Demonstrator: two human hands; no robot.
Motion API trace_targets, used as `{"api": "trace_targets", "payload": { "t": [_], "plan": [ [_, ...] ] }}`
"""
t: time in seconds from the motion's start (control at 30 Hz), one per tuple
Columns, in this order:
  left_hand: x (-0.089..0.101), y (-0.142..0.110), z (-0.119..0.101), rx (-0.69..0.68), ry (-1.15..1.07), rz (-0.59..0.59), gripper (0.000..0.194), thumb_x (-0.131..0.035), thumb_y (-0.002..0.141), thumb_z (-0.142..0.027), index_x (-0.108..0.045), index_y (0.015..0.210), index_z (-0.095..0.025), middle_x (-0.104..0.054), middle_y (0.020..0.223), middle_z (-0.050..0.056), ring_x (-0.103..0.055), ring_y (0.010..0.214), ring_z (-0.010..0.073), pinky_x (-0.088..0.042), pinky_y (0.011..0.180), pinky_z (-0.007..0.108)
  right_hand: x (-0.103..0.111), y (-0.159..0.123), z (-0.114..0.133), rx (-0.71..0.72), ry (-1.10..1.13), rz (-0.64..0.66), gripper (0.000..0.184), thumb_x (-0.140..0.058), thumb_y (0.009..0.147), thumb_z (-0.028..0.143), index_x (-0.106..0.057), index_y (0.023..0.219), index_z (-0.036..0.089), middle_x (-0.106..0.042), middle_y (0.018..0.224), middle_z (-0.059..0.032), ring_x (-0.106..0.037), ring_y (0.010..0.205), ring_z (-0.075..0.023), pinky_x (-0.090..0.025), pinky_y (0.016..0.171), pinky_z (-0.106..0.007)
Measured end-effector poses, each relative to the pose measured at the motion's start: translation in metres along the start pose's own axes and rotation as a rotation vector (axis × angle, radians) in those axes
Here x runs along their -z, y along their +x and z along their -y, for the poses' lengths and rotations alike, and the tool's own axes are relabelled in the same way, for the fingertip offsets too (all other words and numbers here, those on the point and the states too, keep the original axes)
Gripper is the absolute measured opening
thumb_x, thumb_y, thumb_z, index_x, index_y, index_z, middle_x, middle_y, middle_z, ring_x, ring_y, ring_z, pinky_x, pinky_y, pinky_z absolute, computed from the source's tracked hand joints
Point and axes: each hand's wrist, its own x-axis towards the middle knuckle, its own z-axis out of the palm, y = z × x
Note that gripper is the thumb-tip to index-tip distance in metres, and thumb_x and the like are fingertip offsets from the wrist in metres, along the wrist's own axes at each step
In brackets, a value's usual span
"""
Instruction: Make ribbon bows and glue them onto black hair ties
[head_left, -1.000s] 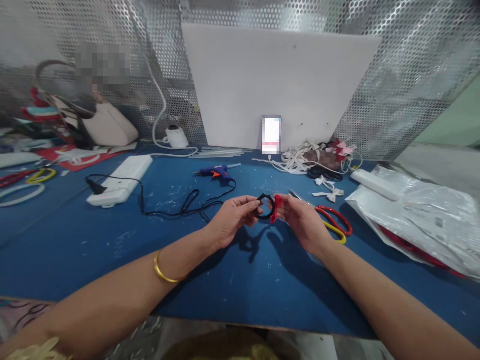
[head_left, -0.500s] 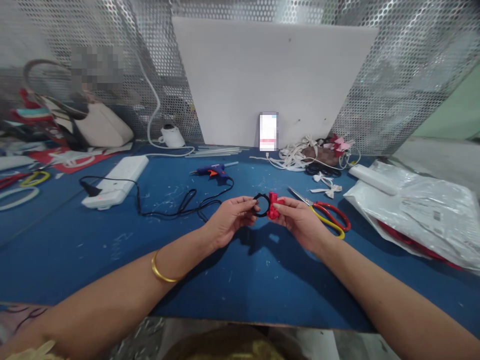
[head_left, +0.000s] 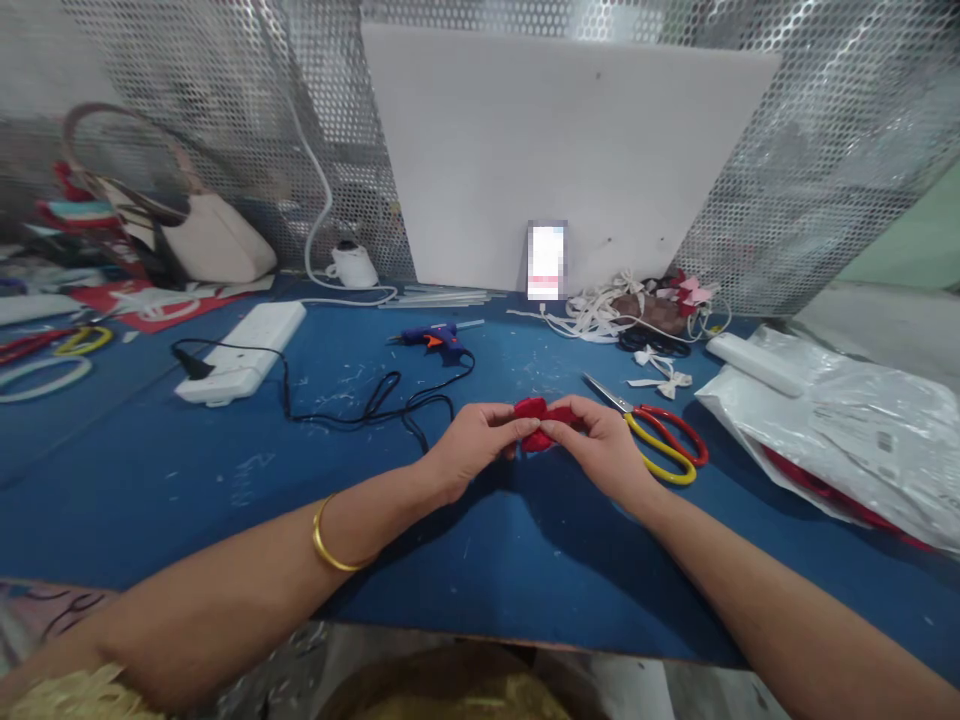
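A red ribbon bow [head_left: 532,408] is pinched between my two hands above the blue table [head_left: 480,560]. My left hand [head_left: 484,440] grips its left side with thumb and fingers, a gold bangle round that wrist. On the other side, my right hand [head_left: 596,440] is closed on the bow's right part, thumb tip near the left thumb. The black hair tie is hidden behind the bow and fingers. Scissors [head_left: 667,440] with red and yellow handles lie just right of my right hand. Farther back lies a blue glue gun [head_left: 436,340] with a black cord.
A white power strip [head_left: 244,350] lies at left, a handbag [head_left: 210,235] behind it. A lit phone [head_left: 547,262] leans on a white board [head_left: 570,150]. White ribbons [head_left: 596,315] and small white bows [head_left: 664,380] lie back right, near a plastic bag [head_left: 847,430].
Both hands have come closer together. The red bow now faces me between both thumbs, and the black hair tie has gone out of sight. The view has shifted slightly.
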Motion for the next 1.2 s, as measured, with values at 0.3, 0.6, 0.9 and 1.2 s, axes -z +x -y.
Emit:
{"api": "trace_targets", "payload": {
  "t": [0.3, 0.6, 0.9, 1.2],
  "plan": [
    [0.007, 0.009, -0.001, 0.115, -0.414, -0.077, 0.021, -0.074, 0.069, -0.028, -0.069, 0.083, -0.013, -0.066, 0.077, 0.004, -0.049, 0.052, 0.0047, -0.031, 0.045, 0.017, 0.056, 0.009, 0.015, -0.124, -1.279, -0.006, 0.027, -0.052, 0.083, 0.028, -0.056, 0.106, 0.015, -0.065, 0.104, -0.0164, -0.063, 0.091, -0.0291, -0.043, 0.071, -0.036],
    [0.011, 0.007, -0.011, 0.178, -0.674, -0.114, 0.009, -0.068, 0.068, -0.016, -0.062, 0.074, -0.013, -0.066, 0.068, 0.003, -0.047, 0.046, 0.0056, -0.029, 0.04, 0.018, 0.092, 0.02, 0.001, -0.458, -1.525, 0.244, 0.039, -0.054, 0.072, 0.026, -0.056, 0.11, 0.014, -0.065, 0.104, -0.0172, -0.064, 0.092, -0.0318, -0.044, 0.065, -0.034],
    [0.017, 0.009, -0.018, 0.168, -0.664, -0.128, 0.015, -0.071, 0.069, -0.021, -0.069, 0.081, -0.011, -0.066, 0.069, 0.003, -0.049, 0.048, 0.0058, -0.033, 0.043, 0.019, 0.097, 0.011, -0.002, -0.45, -1.475, 0.256, 0.033, -0.056, 0.069, 0.018, -0.06, 0.102, 0.012, -0.065, 0.094, -0.0182, -0.065, 0.087, -0.0309, -0.042, 0.064, -0.033],
    [0.021, 0.006, -0.023, 0.092, -0.55, -0.113, 0.021, -0.07, 0.074, -0.031, -0.07, 0.083, -0.012, -0.067, 0.075, 0.004, -0.053, 0.052, 0.0061, -0.033, 0.045, 0.019, 0.087, 0.001, -0.004, -0.266, -0.821, 0.045, 0.061, -0.057, 0.073, 0.028, -0.046, 0.132, 0.021, -0.063, 0.093, -0.0097, -0.061, 0.077, -0.0245, -0.045, 0.068, -0.034]
  ]
}}
